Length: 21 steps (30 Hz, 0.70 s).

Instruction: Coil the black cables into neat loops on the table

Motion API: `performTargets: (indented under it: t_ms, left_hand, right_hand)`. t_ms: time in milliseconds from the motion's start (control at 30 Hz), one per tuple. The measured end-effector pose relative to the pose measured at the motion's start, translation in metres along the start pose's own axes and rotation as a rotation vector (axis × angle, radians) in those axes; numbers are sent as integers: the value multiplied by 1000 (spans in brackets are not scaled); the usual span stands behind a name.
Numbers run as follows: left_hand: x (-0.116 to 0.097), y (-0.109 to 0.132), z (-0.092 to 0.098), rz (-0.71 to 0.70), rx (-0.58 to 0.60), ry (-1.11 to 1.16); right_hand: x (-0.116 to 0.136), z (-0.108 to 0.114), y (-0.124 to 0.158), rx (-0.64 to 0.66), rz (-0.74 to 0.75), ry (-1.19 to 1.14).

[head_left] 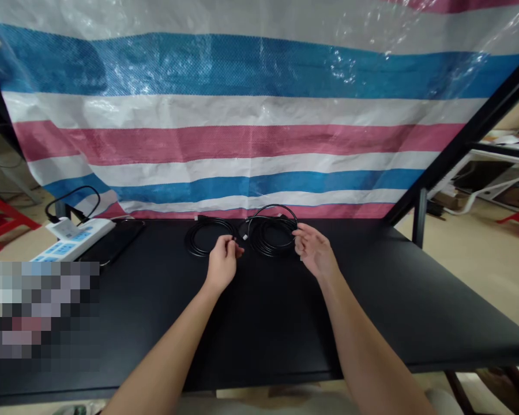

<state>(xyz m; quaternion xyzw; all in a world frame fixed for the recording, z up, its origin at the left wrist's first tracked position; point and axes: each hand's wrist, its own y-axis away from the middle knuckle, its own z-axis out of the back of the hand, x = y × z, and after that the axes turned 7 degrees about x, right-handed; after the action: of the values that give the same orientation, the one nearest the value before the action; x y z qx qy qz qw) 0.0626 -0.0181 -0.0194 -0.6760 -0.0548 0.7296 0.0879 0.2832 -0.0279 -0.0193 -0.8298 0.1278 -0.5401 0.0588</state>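
Note:
Two coils of black cable lie side by side near the back of the black table. My left hand (225, 262) is closed at the lower right edge of the left cable coil (191, 239); what its curled fingers hold, if anything, is hidden. At the other coil's right side, my right hand (315, 251) pinches a raised loop of the right black cable (266, 249) between thumb and fingers. A light-coloured connector (245, 237) shows between the coils, and another connector (196, 218) sits at the left coil's top.
A white power strip (64, 245) with a plugged-in adapter and a dark phone-like slab (112, 242) lie at the table's left. Behind the table (263, 334) hangs a striped plastic sheet (251, 141). Black frame posts (419, 219) rise at the sides. The lower left is pixelated.

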Motion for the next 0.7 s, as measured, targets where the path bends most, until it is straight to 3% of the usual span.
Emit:
performTargets:
  t_ms: [100, 167, 233, 333, 433, 700]
  left_hand:
    - [-2, -6, 10, 76, -120, 234]
    - [-5, -10, 20, 104, -156, 348]
    - [-8, -12, 30, 102, -208, 401]
    - [-13, -14, 40, 81, -295, 416]
    - [-18, -14, 46, 78, -332, 417]
    - [-28, -17, 66, 131, -398, 603]
  right_hand:
    - [1, 14, -6, -245, 70, 133]
    - [0, 24, -9, -459, 59, 411]
    - [-2, 29, -11, -569, 1, 748]
    - [-9, 29, -11, -494, -54, 1122]
    - [-17, 26, -11, -441, -3, 1322]
    - [-27, 45, -18, -365, 3, 1455]
